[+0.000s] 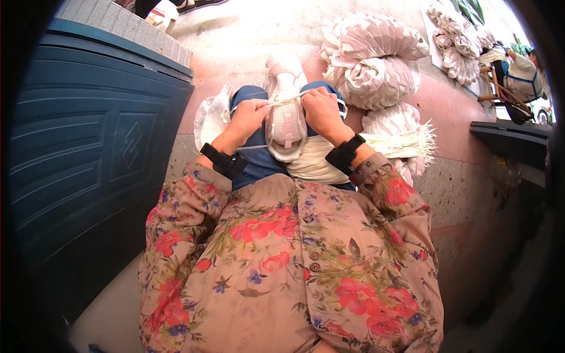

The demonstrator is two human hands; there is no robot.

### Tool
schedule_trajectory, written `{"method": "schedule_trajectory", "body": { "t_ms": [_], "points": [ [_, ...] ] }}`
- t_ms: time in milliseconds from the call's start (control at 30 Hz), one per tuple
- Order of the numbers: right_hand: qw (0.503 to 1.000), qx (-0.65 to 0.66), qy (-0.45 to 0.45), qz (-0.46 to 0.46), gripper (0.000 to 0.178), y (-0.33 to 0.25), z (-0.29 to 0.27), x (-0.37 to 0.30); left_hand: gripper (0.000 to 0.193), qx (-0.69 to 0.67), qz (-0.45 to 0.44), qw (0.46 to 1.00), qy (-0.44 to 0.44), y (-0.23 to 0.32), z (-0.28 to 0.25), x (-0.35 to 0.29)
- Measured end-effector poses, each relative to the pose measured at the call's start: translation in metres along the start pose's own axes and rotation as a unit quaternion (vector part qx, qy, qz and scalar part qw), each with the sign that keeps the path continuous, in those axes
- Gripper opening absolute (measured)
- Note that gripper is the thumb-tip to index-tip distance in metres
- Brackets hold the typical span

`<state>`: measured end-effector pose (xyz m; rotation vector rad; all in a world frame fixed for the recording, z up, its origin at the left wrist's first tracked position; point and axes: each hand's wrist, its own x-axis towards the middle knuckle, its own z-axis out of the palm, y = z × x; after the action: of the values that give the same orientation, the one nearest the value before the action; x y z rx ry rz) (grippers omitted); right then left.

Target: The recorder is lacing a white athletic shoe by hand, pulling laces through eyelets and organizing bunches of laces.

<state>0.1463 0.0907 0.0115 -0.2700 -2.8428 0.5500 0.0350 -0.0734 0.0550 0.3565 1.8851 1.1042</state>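
Note:
A pale shoe upper (286, 130) with a mesh part and a light pink tab lies between my knees. My left hand (249, 116) is closed on one side of a cream shoelace (286, 100), at the left edge of the upper. On the other side, my right hand (322, 110) grips the same lace, which runs across the upper between my fists. The fingertips are partly hidden. A bundle of cream laces (318, 160) rests over my right thigh. Beside my left knee sits a whitish, crumpled piece (213, 117) whose kind I cannot make out.
Coiled stacks of pale shoe uppers (376, 62) stand to the right on the floor, with a fringed lace bundle (412, 142) below them. A dark blue panelled door (106, 129) is close on my left. At the far right, a person sits near a wooden chair (500, 91).

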Motion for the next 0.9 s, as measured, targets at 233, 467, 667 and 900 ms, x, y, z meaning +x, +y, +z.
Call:
{"method": "schedule_trajectory", "body": {
  "t_ms": [233,467,667,900],
  "points": [
    [0.993,-0.075,-0.062,-0.072,0.009,-0.001,-0.002,0.007,0.024,0.179,0.093,0.974,0.107,-0.024,0.001,0.002],
    [0.999,-0.037,0.025,0.022,0.015,-0.006,-0.004,0.006,0.023,0.275,0.121,0.936,0.182,-0.021,-0.002,0.010],
    [0.998,-0.054,0.005,0.023,0.014,-0.005,-0.006,0.007,0.019,0.386,0.143,0.901,0.138,-0.011,-0.006,0.008],
    [0.998,-0.058,-0.002,0.019,0.015,-0.004,-0.002,0.004,0.017,0.451,0.201,0.861,0.123,-0.006,-0.003,0.011]
  ]
}}
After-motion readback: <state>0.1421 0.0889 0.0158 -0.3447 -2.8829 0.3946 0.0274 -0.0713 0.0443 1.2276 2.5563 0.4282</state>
